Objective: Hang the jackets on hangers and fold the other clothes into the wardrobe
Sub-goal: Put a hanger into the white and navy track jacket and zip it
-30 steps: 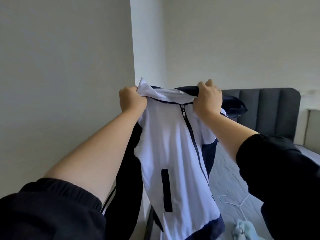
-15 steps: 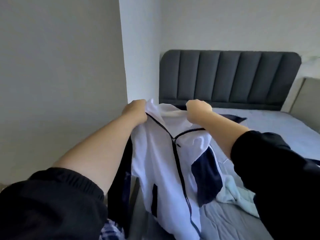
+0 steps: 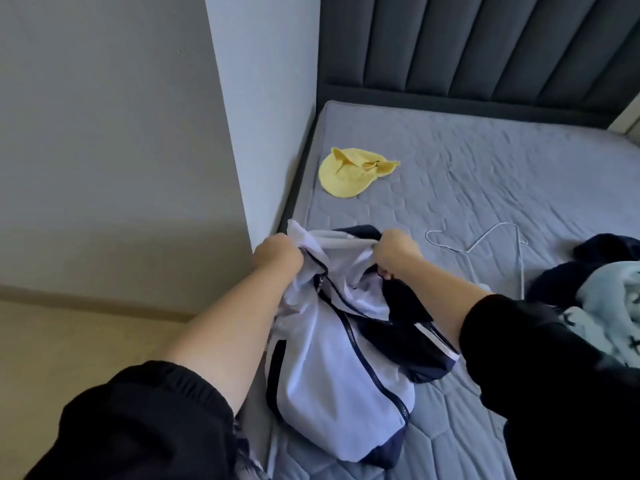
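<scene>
A white and navy zip jacket lies crumpled on the grey mattress near its left edge. My left hand grips the jacket's collar on the left side. My right hand grips the collar on the right, fingers curled into the fabric. The collar is stretched taut between both fists. A white wire hanger lies flat on the mattress just right of my right hand.
A yellow cloth lies farther up the mattress near the wall. A heap of navy and light blue clothes sits at the right edge. A dark padded headboard stands behind. A wall corner and beige floor are at left.
Both hands have lowered the jacket from held up in the air down onto the mattress, still gripping its collar. The view tilted down toward the bed.
</scene>
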